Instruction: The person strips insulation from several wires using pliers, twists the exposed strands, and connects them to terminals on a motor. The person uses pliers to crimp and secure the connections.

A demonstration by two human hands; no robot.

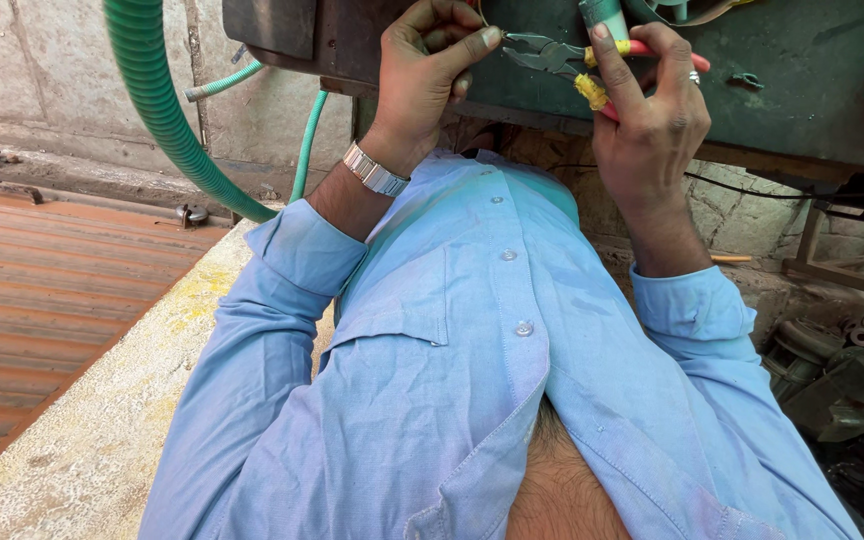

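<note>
Presently: pliers gripped by handles in right hand, at green tabletop near edge; left hand pinched narrow on thin wire beside pliers' jaws.

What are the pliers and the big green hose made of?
The pliers look like dull grey metal at the nose, with red and yellow handles, probably plastic or rubber sleeves. The right hand holds them. The hose looks like ribbed, slightly shiny plastic, and it bends in a curve.
</note>
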